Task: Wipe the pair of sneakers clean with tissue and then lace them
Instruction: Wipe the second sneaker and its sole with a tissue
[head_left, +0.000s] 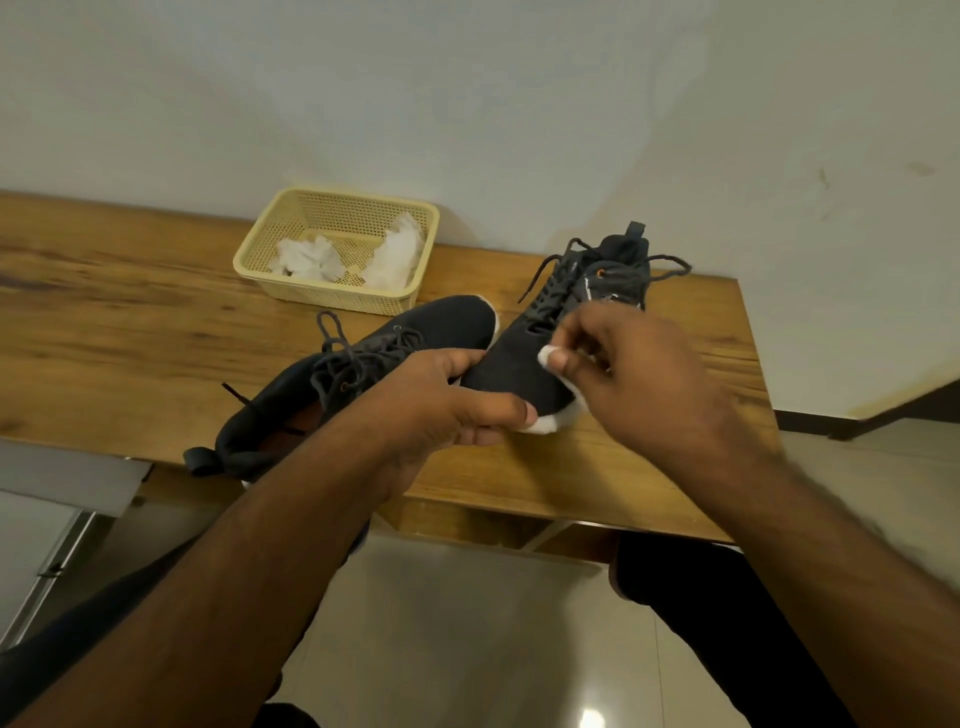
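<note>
Two dark sneakers with white soles and loose dark laces lie on the wooden table (130, 322). The right sneaker (524, 364) points its toe toward me. My left hand (441, 400) grips that toe, with the thumb on the white toe cap. My right hand (634, 374) pinches a small white tissue (546, 356) against the sneaker's upper, just to the right of the toe. The left sneaker (441, 319) lies at an angle behind my left forearm, its heel at the table's near edge.
A cream mesh basket (260, 249) holding crumpled white tissues stands at the back of the table by the wall. The table's right end is beside the right sneaker's heel. Below the table are my dark-trousered knees and a tiled floor.
</note>
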